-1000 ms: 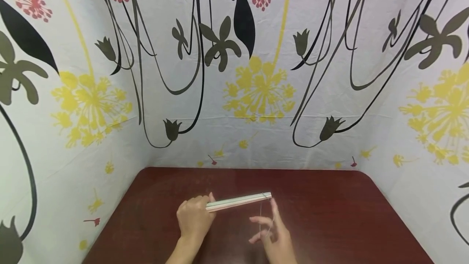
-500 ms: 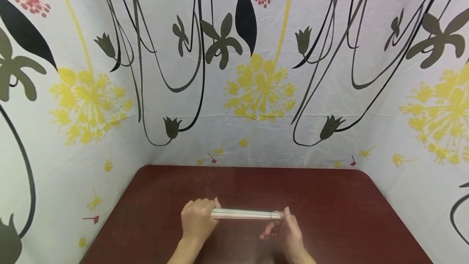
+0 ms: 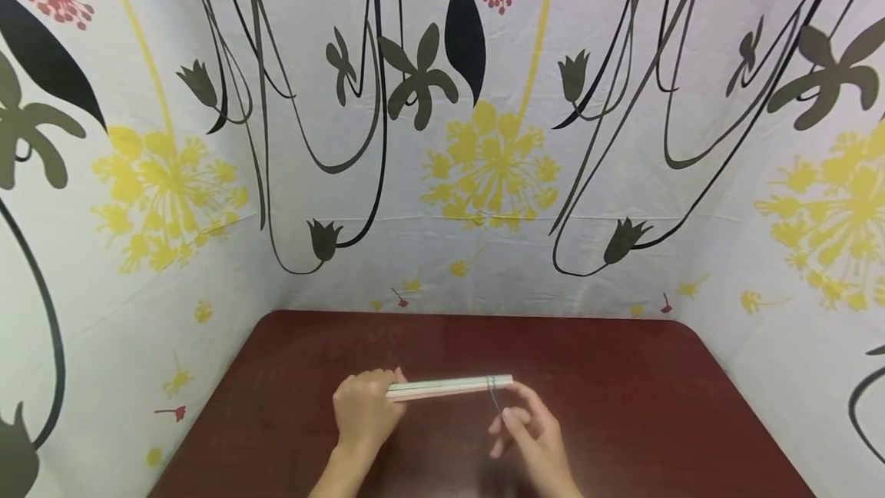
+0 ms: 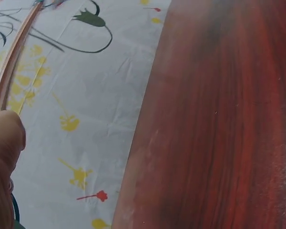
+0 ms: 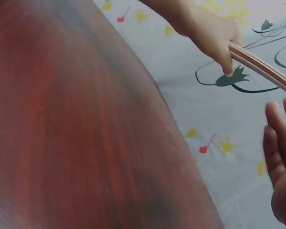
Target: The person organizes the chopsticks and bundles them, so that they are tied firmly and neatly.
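Note:
A bundle of slim, pale sticks is held above the table, roughly level. My left hand grips its left end in a fist; in the left wrist view the thumb lies against the sticks. Around the bundle, near its far right end, loops a thin dark elastic band. My right hand pinches a stretched part of this band below the sticks, while the index finger reaches up to the bundle's tip. In the right wrist view the band is out of sight and only part of the right hand shows.
A dark red-brown wooden table with rounded far corners lies beneath both hands. White cloth walls printed with flowers stand close around its back and sides.
Half a second ago the right hand was at the bundle's right end; now it has drawn back below, pulling the band down. The bundle has risen slightly and shifted a little left with the left hand.

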Available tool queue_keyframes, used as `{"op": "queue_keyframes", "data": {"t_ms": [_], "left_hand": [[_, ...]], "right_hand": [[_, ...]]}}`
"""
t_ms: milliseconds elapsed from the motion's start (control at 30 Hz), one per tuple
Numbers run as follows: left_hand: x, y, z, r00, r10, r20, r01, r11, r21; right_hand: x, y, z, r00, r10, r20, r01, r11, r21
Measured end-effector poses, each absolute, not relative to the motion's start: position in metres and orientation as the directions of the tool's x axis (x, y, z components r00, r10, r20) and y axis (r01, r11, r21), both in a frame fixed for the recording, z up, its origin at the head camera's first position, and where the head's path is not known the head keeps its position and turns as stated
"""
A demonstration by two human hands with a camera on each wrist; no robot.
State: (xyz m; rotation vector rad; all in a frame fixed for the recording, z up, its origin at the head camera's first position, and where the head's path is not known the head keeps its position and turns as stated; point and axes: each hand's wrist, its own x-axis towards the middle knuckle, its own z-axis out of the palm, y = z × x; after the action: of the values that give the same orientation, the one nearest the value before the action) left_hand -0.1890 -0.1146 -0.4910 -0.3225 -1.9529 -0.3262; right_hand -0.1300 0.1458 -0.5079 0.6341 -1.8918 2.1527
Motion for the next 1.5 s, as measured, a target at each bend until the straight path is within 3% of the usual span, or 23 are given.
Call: {"op": "queue_keyframes", "data": {"t_ms": [133, 333, 400, 567, 700, 767, 867, 967, 1067, 1133, 1200, 1267, 1367, 1500], "left_hand": [[-0.189, -0.117, -0.487, -0.417, 0.051, 0.908, 0.342, 0.934, 0.105], [-0.192, -0.116, -0.481, -0.424, 0.025, 0.905, 0.317, 0.940, 0.122], [-0.193, -0.116, -0.481, -0.432, 0.020, 0.902, 0.309, 0.943, 0.127], [-0.192, -0.115, -0.482, -0.498, 0.002, 0.867, 0.297, 0.940, 0.169], [-0.190, -0.116, -0.479, -0.541, -0.028, 0.840, 0.278, 0.937, 0.211], [-0.190, -0.116, -0.477, -0.550, -0.039, 0.834, 0.272, 0.936, 0.223], [-0.189, -0.115, -0.475, -0.584, -0.040, 0.811, 0.259, 0.938, 0.232], [-0.186, -0.111, -0.475, -0.661, -0.022, 0.750, 0.243, 0.939, 0.242], [-0.183, -0.108, -0.476, -0.751, -0.010, 0.660, 0.219, 0.940, 0.263], [-0.182, -0.106, -0.476, -0.790, -0.017, 0.613, 0.201, 0.937, 0.286], [-0.181, -0.105, -0.476, -0.807, -0.038, 0.589, 0.184, 0.932, 0.312], [-0.180, -0.104, -0.475, -0.802, -0.057, 0.594, 0.180, 0.926, 0.332], [-0.180, -0.104, -0.472, -0.777, -0.061, 0.627, 0.195, 0.923, 0.333], [-0.180, -0.103, -0.472, -0.739, -0.055, 0.672, 0.208, 0.930, 0.304]], "right_hand": [[-0.128, 0.145, -0.514, -0.876, -0.122, 0.466, -0.438, -0.203, -0.876], [-0.128, 0.146, -0.517, -0.929, -0.215, 0.302, -0.293, -0.075, -0.953], [-0.129, 0.146, -0.517, -0.903, -0.266, 0.337, -0.346, -0.012, -0.938], [-0.136, 0.146, -0.522, -0.760, -0.402, 0.510, -0.587, 0.088, -0.805], [-0.138, 0.150, -0.516, -0.851, -0.401, 0.340, -0.420, 0.129, -0.898], [-0.139, 0.152, -0.513, -0.868, -0.381, 0.319, -0.398, 0.149, -0.905], [-0.142, 0.150, -0.512, -0.750, -0.400, 0.526, -0.634, 0.209, -0.745], [-0.145, 0.146, -0.513, -0.495, -0.450, 0.744, -0.868, 0.290, -0.402], [-0.146, 0.140, -0.514, -0.320, -0.475, 0.820, -0.926, 0.340, -0.164], [-0.145, 0.138, -0.517, -0.285, -0.447, 0.848, -0.930, 0.343, -0.131], [-0.143, 0.135, -0.521, -0.313, -0.354, 0.881, -0.927, 0.314, -0.204], [-0.139, 0.131, -0.524, -0.392, -0.232, 0.890, -0.912, 0.222, -0.344], [-0.130, 0.125, -0.522, -0.585, -0.087, 0.806, -0.810, -0.001, -0.587], [-0.122, 0.123, -0.512, -0.805, -0.064, 0.590, -0.568, -0.205, -0.797]]}}
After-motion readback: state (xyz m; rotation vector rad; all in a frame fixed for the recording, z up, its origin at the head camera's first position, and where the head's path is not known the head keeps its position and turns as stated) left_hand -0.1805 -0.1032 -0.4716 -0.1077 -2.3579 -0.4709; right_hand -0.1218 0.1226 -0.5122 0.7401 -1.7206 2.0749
